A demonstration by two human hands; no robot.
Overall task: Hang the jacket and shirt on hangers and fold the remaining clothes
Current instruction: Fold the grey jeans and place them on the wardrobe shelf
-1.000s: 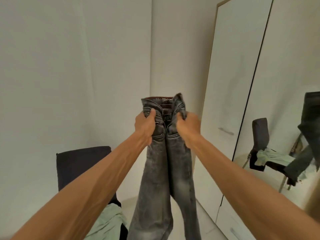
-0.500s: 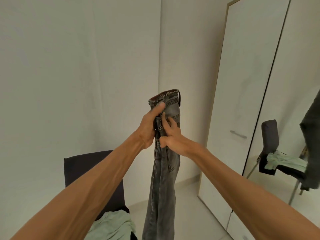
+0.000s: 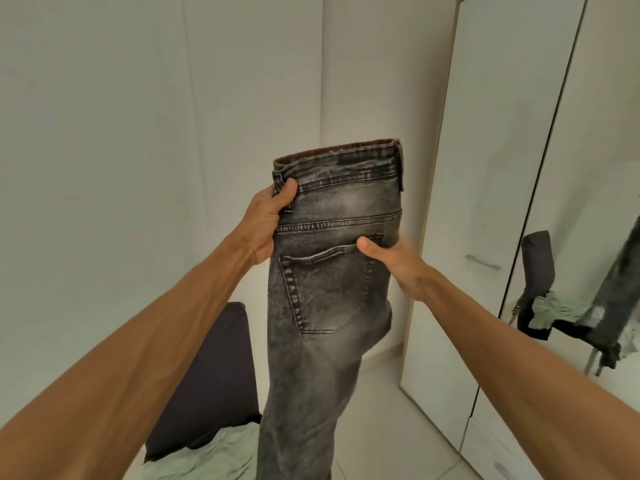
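A pair of washed grey jeans [image 3: 329,289] hangs in front of me, folded lengthwise leg on leg, with a back pocket facing me. My left hand [image 3: 266,223] grips the left edge just under the waistband, thumb on the front. My right hand [image 3: 394,261] holds the right edge at pocket height, thumb on the denim and fingers hidden behind. The legs drop out of view at the bottom. A pale green garment [image 3: 211,455] lies crumpled on a dark chair [image 3: 211,375] at lower left.
White walls meet in a corner behind the jeans. A white wardrobe [image 3: 485,202] with a metal handle stands at right. Its mirror door [image 3: 595,237] reflects the chair, the green garment and the jeans. Pale tiled floor shows below.
The jeans turned from edge-on to flat, so the back pocket faces me. My right hand slid from beside the left hand out to the right edge. The view shifted closer.
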